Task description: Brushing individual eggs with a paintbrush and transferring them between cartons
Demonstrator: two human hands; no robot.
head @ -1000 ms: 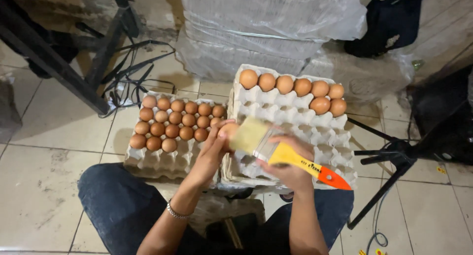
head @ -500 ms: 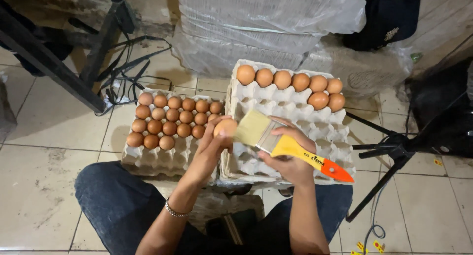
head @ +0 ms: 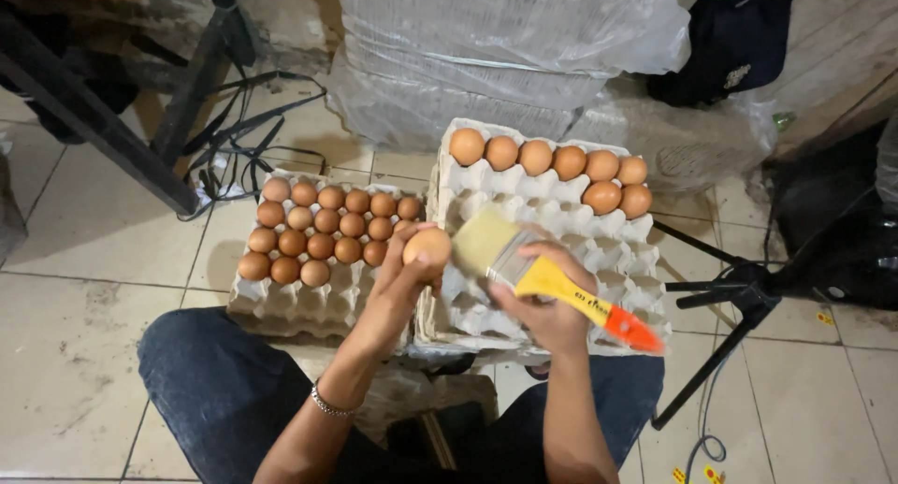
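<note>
- Left hand [head: 398,283] clamps a brown egg [head: 427,246] at its fingertips, above the trays.
- Right hand [head: 547,302] grips the paintbrush [head: 533,274], bristles beside the egg.
- Pressing hard could crack or dislodge it.

- Two egg trays sit side by side on the floor [head: 84,260], in front of the person's knees.
- The left tray [head: 281,302] has eggs in its far rows.
- The right tray [head: 561,227] has eggs along its far edge and far right corner.
- The left hand [head: 402,278] holds one egg [head: 427,246] up between the trays.
- The right hand [head: 552,306] holds a brush [head: 538,274] just right of that egg, over the right tray.
- Wrapped bundles [head: 505,44] lie behind the trays.
- A tripod [head: 739,297] stands to the right.
</note>
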